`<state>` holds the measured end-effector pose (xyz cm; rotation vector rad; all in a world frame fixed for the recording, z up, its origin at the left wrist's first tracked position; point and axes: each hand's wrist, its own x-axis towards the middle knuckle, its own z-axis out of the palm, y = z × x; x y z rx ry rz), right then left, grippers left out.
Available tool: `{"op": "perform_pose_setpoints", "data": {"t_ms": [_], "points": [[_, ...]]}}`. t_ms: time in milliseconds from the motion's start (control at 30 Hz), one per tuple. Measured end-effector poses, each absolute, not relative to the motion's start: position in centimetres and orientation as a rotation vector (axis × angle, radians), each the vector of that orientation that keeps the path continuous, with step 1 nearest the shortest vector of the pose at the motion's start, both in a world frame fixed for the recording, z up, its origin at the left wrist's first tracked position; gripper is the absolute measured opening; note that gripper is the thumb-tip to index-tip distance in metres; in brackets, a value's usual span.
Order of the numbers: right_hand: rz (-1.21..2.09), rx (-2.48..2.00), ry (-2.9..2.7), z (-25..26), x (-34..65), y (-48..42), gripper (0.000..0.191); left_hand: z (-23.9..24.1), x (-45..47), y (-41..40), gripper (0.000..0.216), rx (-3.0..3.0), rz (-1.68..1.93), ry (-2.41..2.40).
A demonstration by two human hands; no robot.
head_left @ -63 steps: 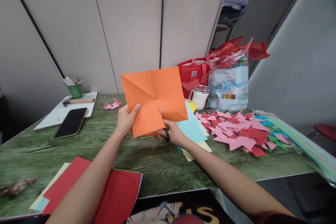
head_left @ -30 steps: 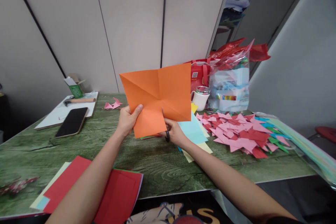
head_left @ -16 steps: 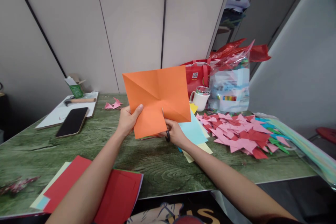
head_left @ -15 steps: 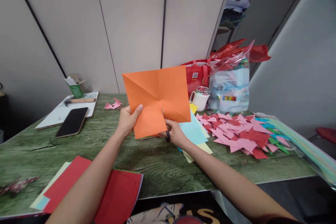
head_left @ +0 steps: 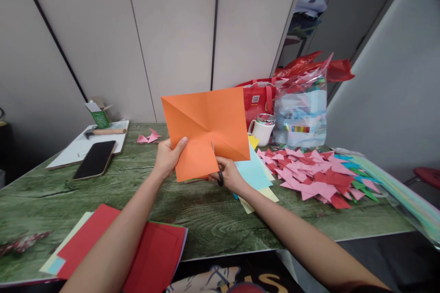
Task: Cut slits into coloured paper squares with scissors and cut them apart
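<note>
A creased square of orange paper [head_left: 206, 121] is held up above the table, with a slit running in from its lower edge. My left hand [head_left: 168, 158] pinches its lower left side, thumb on the front face. At the slit, my right hand [head_left: 228, 174] is closed round a pair of scissors [head_left: 220, 177]; a black handle loop shows below the sheet and a bit of blade shows in the cut. The paper covers most of the scissors and some of my right fingers.
A pile of pink and red paper stars [head_left: 309, 174] lies right, beside light blue sheets [head_left: 254, 171]. Behind stand a white mug [head_left: 263, 130] and a plastic bag [head_left: 300, 114]. Left are a phone [head_left: 95, 160] and a hammer [head_left: 106, 132]; red sheets [head_left: 158, 252] lie in front.
Almost nothing differs. Both hands, the orange paper and the scissors keep practically the same position, and the slit looks the same length.
</note>
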<state>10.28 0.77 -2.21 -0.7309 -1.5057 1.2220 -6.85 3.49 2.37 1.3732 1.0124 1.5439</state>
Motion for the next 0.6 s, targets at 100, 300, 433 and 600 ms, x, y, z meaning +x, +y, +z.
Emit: {"op": "perform_pose_setpoints", "data": {"t_ms": [100, 300, 433, 600], "points": [[1.216, -0.748, -1.516, -2.19, 10.31, 0.78, 0.019, 2.36, -6.84, 3.52, 0.032, 1.364, 1.537, 1.016], [1.211, -0.761, -1.516, -2.39, 10.41, 0.9, 0.02, 2.35, -6.82, 3.5, 0.031, 1.35, 1.541, 1.004], [1.225, -0.78, -1.487, -2.45, 10.39, 0.82, 0.02, 2.31, -6.84, 3.53, 0.03, 1.365, 1.537, 1.005], [1.237, -0.757, -1.468, -2.5, 10.23, 0.95, 0.021, 2.28, -6.8, 3.46, 0.03, 1.355, 1.524, 0.992]]}}
